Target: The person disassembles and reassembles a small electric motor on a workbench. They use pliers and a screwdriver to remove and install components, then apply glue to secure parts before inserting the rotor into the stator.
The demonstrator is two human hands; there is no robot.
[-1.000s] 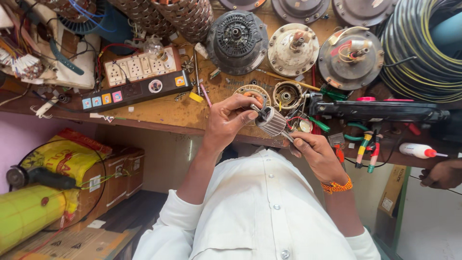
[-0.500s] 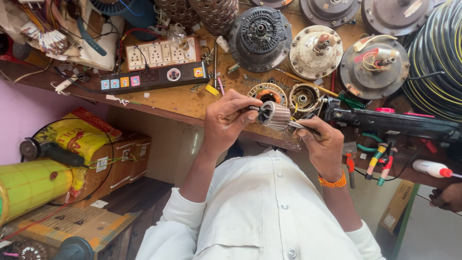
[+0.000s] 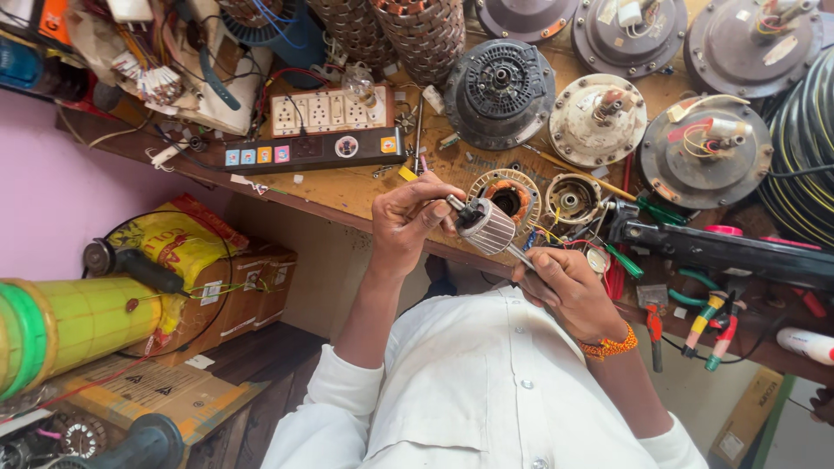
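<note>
A small ribbed metal motor rotor (image 3: 486, 227) on a thin shaft is held between both hands, just off the front edge of the wooden workbench (image 3: 347, 187). My left hand (image 3: 410, 221) pinches the upper shaft end with fingertips. My right hand (image 3: 569, 291), with an orange beaded wristband, grips the lower shaft end. Just beyond the rotor on the bench lie a round stator with copper windings (image 3: 506, 193) and a small round motor end cap (image 3: 573, 198).
Several fan motor housings (image 3: 499, 91) crowd the back of the bench, with a black switch and socket board (image 3: 317, 149) to the left. Coiled cable (image 3: 804, 148) lies far right, screwdrivers (image 3: 714, 323) below. Cardboard boxes (image 3: 234, 291) and a yellow-green roll (image 3: 78, 321) stand lower left.
The view has shifted and drawn closer. The right hand slid down to the lower shaft end, and the rotor now tilts more steeply between the hands.
</note>
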